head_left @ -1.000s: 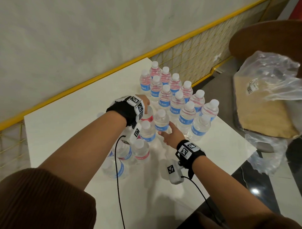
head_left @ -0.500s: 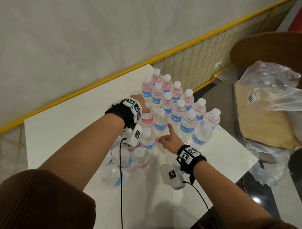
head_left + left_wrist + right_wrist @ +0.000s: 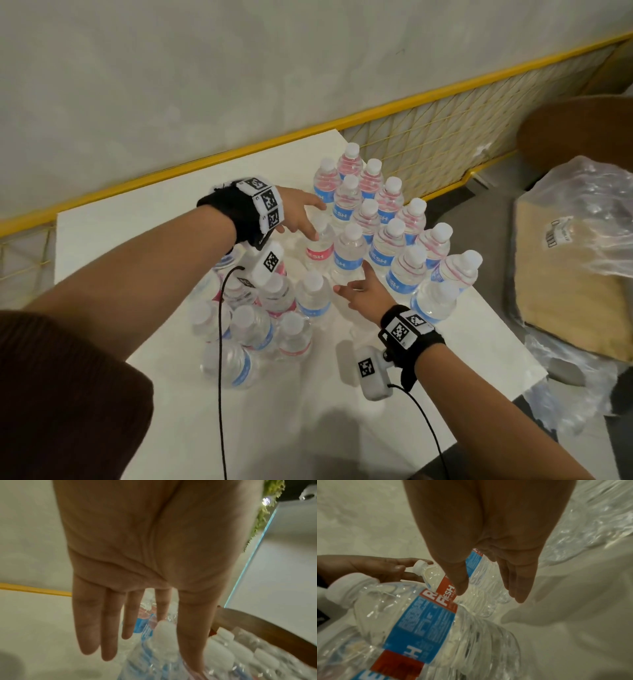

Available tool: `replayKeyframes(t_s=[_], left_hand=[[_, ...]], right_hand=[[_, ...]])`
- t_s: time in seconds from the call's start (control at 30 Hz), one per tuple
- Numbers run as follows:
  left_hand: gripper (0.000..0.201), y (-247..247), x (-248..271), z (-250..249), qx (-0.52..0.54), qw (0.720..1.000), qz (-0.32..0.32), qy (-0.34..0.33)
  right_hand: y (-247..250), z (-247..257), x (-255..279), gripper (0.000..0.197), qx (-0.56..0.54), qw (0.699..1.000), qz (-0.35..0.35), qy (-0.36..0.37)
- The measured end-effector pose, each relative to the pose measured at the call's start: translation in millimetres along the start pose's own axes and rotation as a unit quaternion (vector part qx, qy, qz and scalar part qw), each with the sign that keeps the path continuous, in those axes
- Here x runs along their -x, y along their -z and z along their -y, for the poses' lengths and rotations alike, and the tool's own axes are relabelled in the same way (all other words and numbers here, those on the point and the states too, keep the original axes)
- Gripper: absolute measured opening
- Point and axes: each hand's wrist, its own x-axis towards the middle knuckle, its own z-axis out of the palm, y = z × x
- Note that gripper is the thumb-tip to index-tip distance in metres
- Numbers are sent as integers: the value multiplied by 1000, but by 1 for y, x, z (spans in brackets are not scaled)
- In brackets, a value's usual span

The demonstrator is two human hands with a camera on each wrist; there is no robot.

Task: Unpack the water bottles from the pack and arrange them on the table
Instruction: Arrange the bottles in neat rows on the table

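Left hand (image 3: 297,214) fingers spread over bottle (image 3: 320,244); right hand (image 3: 363,291) flat on table (image 3: 137,226).

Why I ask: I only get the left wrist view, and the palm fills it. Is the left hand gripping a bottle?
Observer: No. The right wrist view shows the left hand open, its fingers straight beside the white cap of a red-labelled bottle, none curled round it.
Operator: And the right hand?
Observer: In the head view the right hand is open, low by the foot of a blue-labelled bottle, holding nothing.
Operator: Where is the pack?
Observer: The clear plastic wrap lies off the table, to its right, over a tan cushion.
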Motion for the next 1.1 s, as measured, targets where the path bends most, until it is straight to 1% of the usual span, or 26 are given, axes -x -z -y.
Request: replayKeyframes(t_s=[0.07, 0.1, 0.2, 0.27, 0.37, 0.5, 0.53, 0.6, 0.63, 0.67, 0.7, 0.73, 0.83, 0.93, 1.03, 1.1], left_hand=[[77, -7, -7, 0, -39, 999, 11, -18], [73, -10, -10, 0, -57, 998, 5, -27], [58, -12, -17, -3, -79, 995, -55, -42], [53, -6, -20, -4, -77, 993, -83, -38], [49, 3, -23, -3, -71, 990, -122, -10], [44, 13, -29, -3, -138, 970, -198, 42], [44, 16, -30, -3, -150, 965, -208, 50], [40, 22, -31, -1, -138, 970, -193, 53], [46, 24, -31, -1, -115, 978, -167, 42], [59, 26, -32, 0, -92, 986, -134, 23], [67, 28, -31, 0, -81, 991, -104, 6], [66, 28, -32, 1, -84, 992, -92, -9], [49, 28, -32, 1, -98, 987, -128, -15], [42, 28, -36, 5, -126, 977, -172, -3], [44, 25, -37, 6, -122, 975, -188, 2], [49, 24, -35, 5, -99, 977, -187, -9]], right_hand=[[-2, -1, -5, 99, 2, 1000, -2, 5], [-3, -2, -8, 100, 2, 1000, -1, 5], [-4, -3, -16, 95, -5, 1000, 2, 12], [-5, -3, -19, 91, -9, 1000, 1, 21], [-6, -1, -26, 85, -18, 999, -1, 28], [-8, 7, -37, 85, -13, 999, 19, 36], [-8, 9, -39, 85, -12, 999, 25, 40], [-8, 12, -42, 83, -16, 998, 29, 47], [-7, 13, -42, 83, -20, 998, 27, 49], [-7, 14, -43, 83, -22, 998, 27, 49], [-8, 14, -44, 85, -22, 998, 29, 47], [-9, 15, -44, 88, -24, 998, 32, 45], [-13, 15, -44, 94, -29, 998, 42, 35], [-13, 18, -45, 97, -18, 998, 51, 30], [-13, 22, -46, 95, 7, 998, 47, 27], [-11, 26, -44, 87, 38, 999, 25, 30]])
